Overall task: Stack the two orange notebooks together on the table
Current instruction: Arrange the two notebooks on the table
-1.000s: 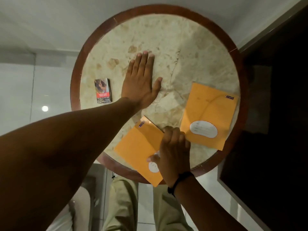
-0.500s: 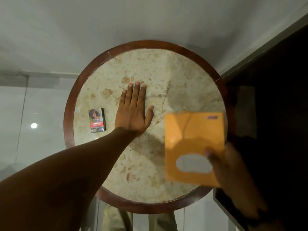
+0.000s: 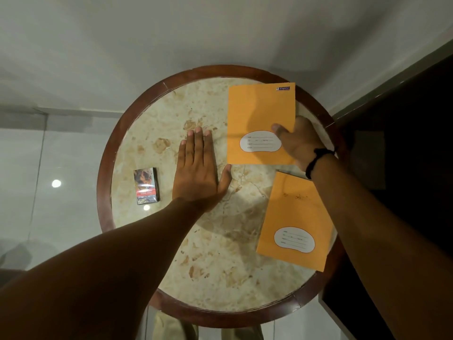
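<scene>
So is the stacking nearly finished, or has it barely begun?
About midway. Done: one orange notebook is picked up, pinched at its right edge by the right hand. In hand: it is held over the far side of the table, apart from the second notebook, which lies flat near the right rim. Left: laying one on the other. The left hand just rests flat on the marble.

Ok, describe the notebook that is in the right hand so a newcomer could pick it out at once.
Start at the round marble table with the dark wooden rim. On its far right side the right hand pinches an orange notebook by its right edge. Unlike the other orange notebook, nearer and tilted, it sits square and shows a small blue logo at its top corner.
</scene>
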